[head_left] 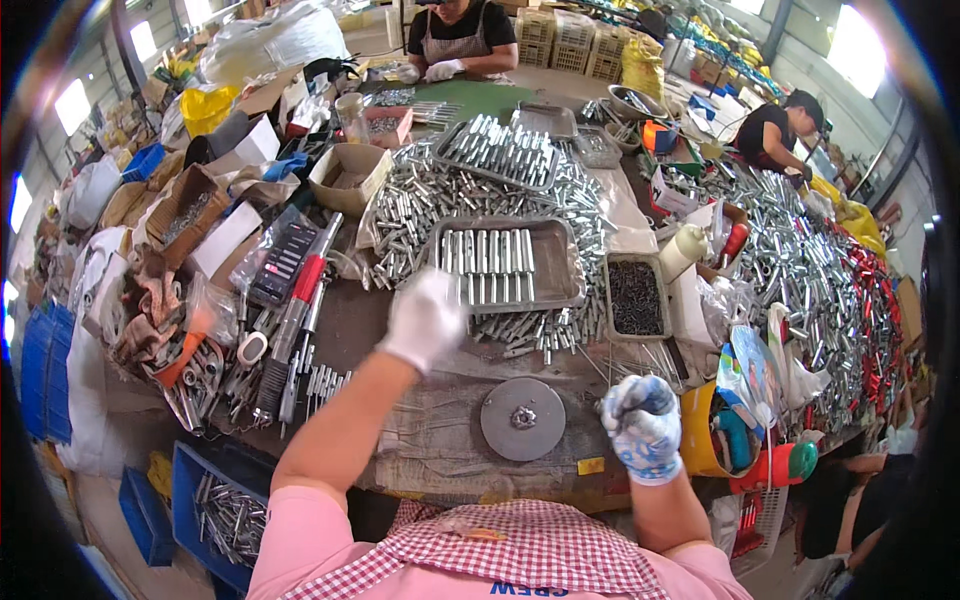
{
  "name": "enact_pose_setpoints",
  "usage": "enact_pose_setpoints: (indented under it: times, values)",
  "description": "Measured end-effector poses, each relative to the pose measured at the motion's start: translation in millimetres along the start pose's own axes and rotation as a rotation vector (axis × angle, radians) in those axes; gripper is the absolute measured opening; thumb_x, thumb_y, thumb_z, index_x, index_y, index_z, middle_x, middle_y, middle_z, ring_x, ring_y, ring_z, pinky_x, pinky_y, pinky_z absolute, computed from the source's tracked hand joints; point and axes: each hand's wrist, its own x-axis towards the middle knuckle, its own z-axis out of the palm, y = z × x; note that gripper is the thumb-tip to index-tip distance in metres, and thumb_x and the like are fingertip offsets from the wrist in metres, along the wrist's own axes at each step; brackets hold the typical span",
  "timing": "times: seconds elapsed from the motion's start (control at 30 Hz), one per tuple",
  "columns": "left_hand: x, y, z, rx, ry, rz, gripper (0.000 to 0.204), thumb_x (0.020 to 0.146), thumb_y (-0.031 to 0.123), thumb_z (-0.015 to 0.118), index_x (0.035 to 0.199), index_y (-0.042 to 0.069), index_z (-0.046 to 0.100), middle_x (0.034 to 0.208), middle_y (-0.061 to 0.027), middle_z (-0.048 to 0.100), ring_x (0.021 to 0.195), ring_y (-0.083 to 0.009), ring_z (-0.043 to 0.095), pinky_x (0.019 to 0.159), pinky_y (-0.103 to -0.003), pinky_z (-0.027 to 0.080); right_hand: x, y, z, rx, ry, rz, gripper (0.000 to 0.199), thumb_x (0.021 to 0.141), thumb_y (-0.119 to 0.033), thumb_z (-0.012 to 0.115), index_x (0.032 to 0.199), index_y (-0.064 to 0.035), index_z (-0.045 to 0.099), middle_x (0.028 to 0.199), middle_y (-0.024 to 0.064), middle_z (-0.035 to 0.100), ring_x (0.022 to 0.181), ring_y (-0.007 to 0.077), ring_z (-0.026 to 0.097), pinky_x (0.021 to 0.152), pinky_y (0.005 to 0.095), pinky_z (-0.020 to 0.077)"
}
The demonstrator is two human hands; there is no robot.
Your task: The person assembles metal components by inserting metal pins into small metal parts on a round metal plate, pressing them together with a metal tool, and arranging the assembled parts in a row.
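Observation:
My left hand, in a white glove, reaches to the left edge of a metal tray. Short silver metal tubes stand side by side in rows in this tray. Motion smears the left fingers, and whatever they may hold is hidden. At the right of the bench's front edge, my right hand, in a white glove with blue patches, is closed with its fingers curled in. Its contents, if any, do not show. Between my forearms sits a round grey disc with a small metal piece at its centre.
Loose metal tubes heap around the tray, and a second full tray lies behind. A box of dark screws stands right of the tray. Tools crowd the left. A yellow bucket is beside my right hand. Two people work farther off.

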Motion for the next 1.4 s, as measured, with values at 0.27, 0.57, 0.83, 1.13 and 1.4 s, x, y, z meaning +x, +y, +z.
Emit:
enact_pose_setpoints:
  times: [0.27,0.57,0.83,1.13,1.4]
  values:
    - [72.4,-95.7,2.1,0.611,-0.428,-0.45,0.031,0.085,0.023,0.056,0.101,0.004,0.074,0.11,-0.0239,0.069,0.104,-0.0365,0.068,0.09,-0.047,0.054,-20.8,-30.7,-76.4,-1.349,0.25,-0.015,0.01,0.078,0.006,0.062,0.086,0.0008,0.067,0.091,0.0105,0.068,0.081,0.0223,0.067,0.077,0.0344,0.0568]
    - [50.6,-135.1,1.2,0.434,-0.324,-0.427,0.026,0.078,0.02,0.062,0.091,-0.001,0.072,0.1,-0.0274,0.068,0.096,-0.0439,0.065,0.086,-0.048,0.052,10.8,-3.8,-128.8,-1.135,0.594,-0.02,0.018,0.087,-0.009,0.067,0.103,-0.0002,0.068,0.096,0.0059,0.069,0.093,0.0158,0.065,0.079,0.0305,0.0531]
    - [-19.0,-40.1,-16.8,-0.039,-0.092,-0.203,0.03,0.086,0.014,0.064,0.111,-0.002,0.065,0.109,-0.0248,0.067,0.103,-0.0393,0.064,0.09,-0.042,0.049,14.0,-14.6,-117.8,-2.411,0.256,0.047,0.017,0.082,-0.022,0.062,0.076,-0.0106,0.073,0.082,0.0142,0.069,0.077,0.0331,0.068,0.069,0.0439,0.0556]
    - [-106.2,45.5,-28.8,-0.287,-0.323,-0.043,0.021,0.084,0.007,0.071,0.102,-0.003,0.069,0.093,-0.0162,0.069,0.085,-0.0293,0.065,0.079,-0.039,0.051,35.8,39.1,-151.9,-2.556,0.273,0.234,0.011,0.074,-0.017,0.064,0.072,-0.0145,0.074,0.072,0.0083,0.07,0.068,0.0235,0.069,0.052,0.0392,0.0478]
    - [-127.0,64.3,7.2,-0.432,-0.422,-0.111,0.021,0.093,0.0,0.056,0.113,-0.005,0.058,0.099,-0.0155,0.063,0.087,-0.0255,0.061,0.081,-0.036,0.05,13.4,4.7,-111.0,-2.454,0.41,0.026,0.01,0.076,-0.014,0.062,0.081,-0.0117,0.071,0.081,0.0078,0.068,0.079,0.0249,0.067,0.065,0.0395,0.0507]
